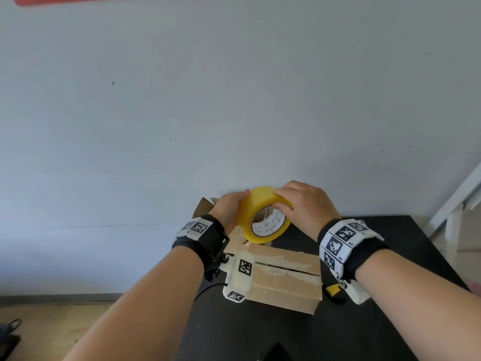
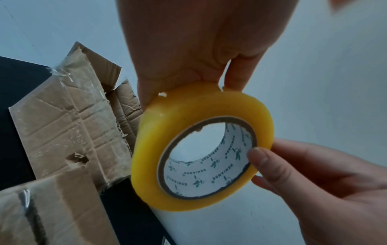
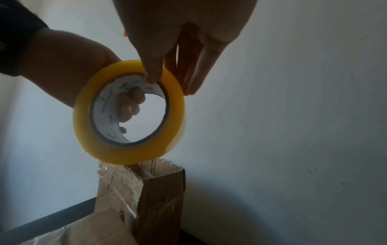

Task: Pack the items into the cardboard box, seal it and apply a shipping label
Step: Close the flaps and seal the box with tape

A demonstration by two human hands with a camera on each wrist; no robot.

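I hold a yellow roll of packing tape (image 1: 248,216) (image 2: 146,149) (image 3: 82,116) in both hands, upright above the far end of the cardboard box (image 1: 283,280) (image 2: 62,124) (image 3: 159,199). My left hand (image 1: 227,209) (image 2: 199,41) (image 3: 62,58) grips the roll's left side, fingers curled through the core. My right hand (image 1: 304,207) (image 2: 314,174) (image 3: 178,24) pinches the rim, thumb at the core's edge. The box lies on the black table (image 1: 390,321). Its near flaps are folded down with a dark slit between them; the far flaps stand up. Old clear tape clings to the cardboard.
A small yellow and black object (image 1: 333,291) lies on the table right of the box, partly hidden by my right wrist. A pale wall (image 1: 234,100) rises just behind the table. Wooden floor (image 1: 39,329) lies to the left, white furniture (image 1: 458,204) at the right.
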